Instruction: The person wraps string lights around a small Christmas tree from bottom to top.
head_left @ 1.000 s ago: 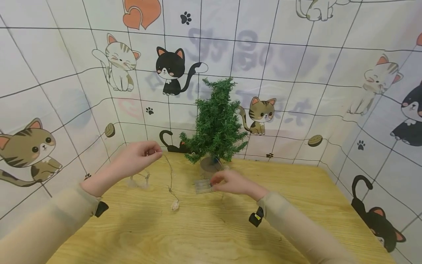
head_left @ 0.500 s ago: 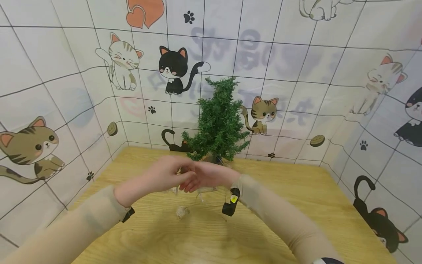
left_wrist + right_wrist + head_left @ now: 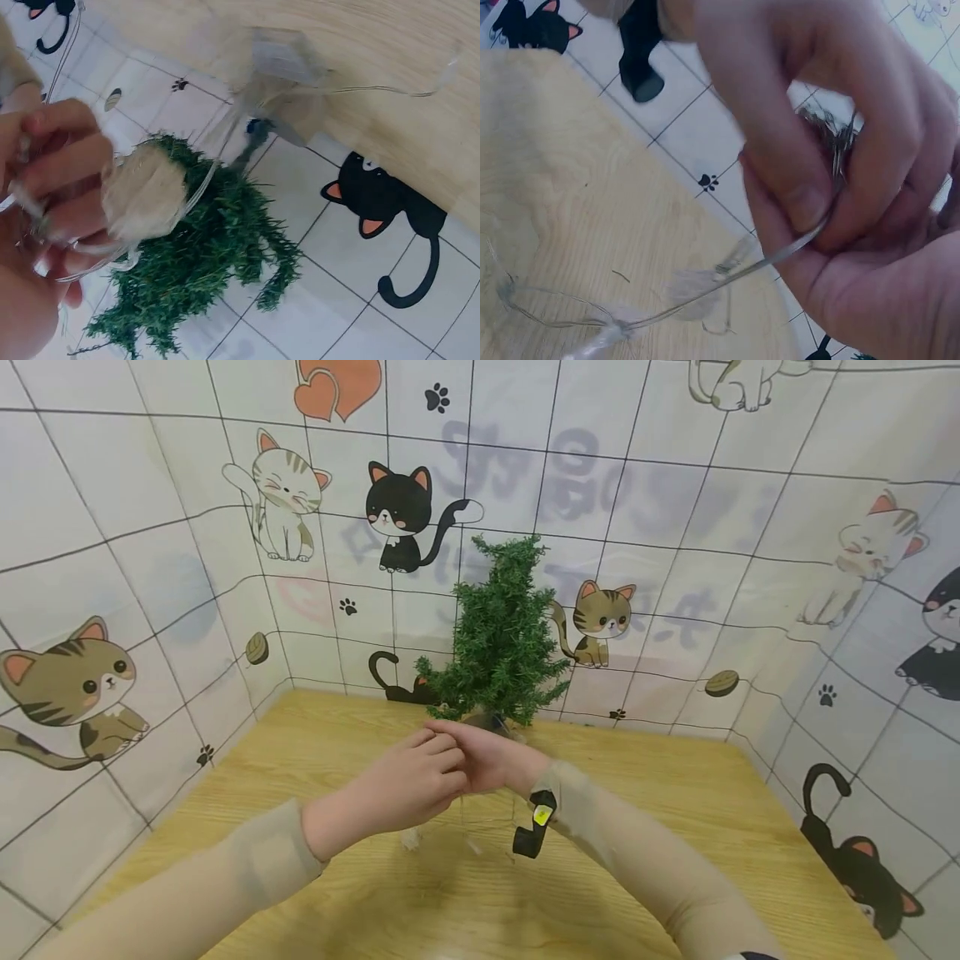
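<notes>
My left hand (image 3: 412, 781) and right hand (image 3: 491, 762) meet in front of a small green artificial tree (image 3: 502, 635). In the right wrist view, a thumb and finger pinch the thin wire of string lights (image 3: 761, 262), and a gathered bundle of wire (image 3: 841, 146) sits between the two hands. Curled right fingers lie around this bundle. In the left wrist view, a pale beige ball (image 3: 144, 196) on the string hangs beside the fingers, blurred. Loose strands dangle below the hands in the head view. Overlap hides part of both grips.
A pale ribbed box (image 3: 281, 60), perhaps a battery case, lies on the wooden table (image 3: 637, 877) near the tree's base (image 3: 486, 721). Cloth walls printed with cats (image 3: 603, 618) enclose the table at the back and sides.
My right hand has left the ribbed box and moved left. The left hand has come rightward with the wire, and both hands now overlap, gathering it between them.
</notes>
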The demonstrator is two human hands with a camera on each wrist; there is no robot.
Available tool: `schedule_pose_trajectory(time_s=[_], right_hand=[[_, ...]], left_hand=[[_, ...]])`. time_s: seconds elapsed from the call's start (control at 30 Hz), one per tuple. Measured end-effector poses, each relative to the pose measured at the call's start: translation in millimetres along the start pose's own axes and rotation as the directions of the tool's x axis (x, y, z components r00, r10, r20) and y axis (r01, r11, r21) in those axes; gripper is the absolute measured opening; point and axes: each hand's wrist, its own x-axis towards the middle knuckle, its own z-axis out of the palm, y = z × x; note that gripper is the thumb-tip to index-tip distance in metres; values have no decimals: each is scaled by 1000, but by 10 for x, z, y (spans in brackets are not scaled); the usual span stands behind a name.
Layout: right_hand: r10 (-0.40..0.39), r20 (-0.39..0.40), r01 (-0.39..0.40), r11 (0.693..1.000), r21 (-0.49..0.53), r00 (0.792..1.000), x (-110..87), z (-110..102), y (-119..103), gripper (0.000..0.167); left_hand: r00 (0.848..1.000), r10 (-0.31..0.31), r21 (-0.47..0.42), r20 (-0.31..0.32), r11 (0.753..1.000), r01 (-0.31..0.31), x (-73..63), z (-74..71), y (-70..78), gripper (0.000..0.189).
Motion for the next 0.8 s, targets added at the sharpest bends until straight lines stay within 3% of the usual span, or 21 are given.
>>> schedule_pose_trajectory(time_s=[0.13, 0.2, 0.3, 0.37, 0.4, 0.43, 0.5, 0.53, 0.57, 0.6, 0.63, 0.7, 0.73, 0.8], right_hand=[[-73, 7, 72, 996, 57, 997, -38, -15, 10, 41], [-99, -3, 99, 992, 77, 995, -65, -25, 6, 41], [-122, -28, 123, 991, 56, 992, -115, -45, -10, 44], [-120, -45, 121, 993, 19, 992, -152, -56, -31, 45], [-119, -56, 119, 993, -4, 991, -169, -63, -43, 45], [-116, -66, 115, 993, -29, 991, -187, -68, -57, 45], [-108, -89, 102, 993, -64, 990, -228, -73, -86, 43], [-106, -96, 99, 992, -81, 990, -246, -74, -99, 42], [-106, -102, 97, 991, -96, 989, -264, -76, -111, 42], [-105, -103, 93, 990, -110, 989, -283, -76, -122, 41], [-102, -101, 89, 988, -127, 990, -304, -74, -133, 40], [-99, -90, 85, 985, -152, 991, -337, -78, -149, 40], [-99, -84, 84, 983, -166, 992, -354, -79, -156, 39], [-93, -76, 78, 979, -188, 993, -383, -87, -166, 38]], left_hand=[[998, -12, 63, -69, 998, 16, -39, 27, -6, 14], [994, -30, 31, -103, 999, 33, -44, 10, -26, 25], [985, -119, -124, -125, 987, 104, -69, -32, -114, 51], [964, -239, -292, -116, 936, 197, -113, -51, -219, 64], [945, -313, -383, -97, 888, 255, -142, -51, -281, 66], [919, -389, -481, -69, 820, 311, -177, -35, -345, 64], [860, -509, -650, 31, 644, 405, -254, 22, -460, 59], [829, -549, -712, 106, 540, 449, -292, 60, -498, 57], [796, -573, -753, 198, 431, 497, -321, 94, -516, 55], [775, -564, -786, 284, 327, 525, -346, 141, -523, 54], [758, -542, -800, 361, 238, 551, -371, 202, -514, 55], [720, -485, -792, 496, 87, 605, -420, 384, -465, 58], [693, -452, -767, 561, 28, 640, -452, 515, -438, 58], [725, -387, -786, 570, 0, 618, -521, 764, -367, 62]])
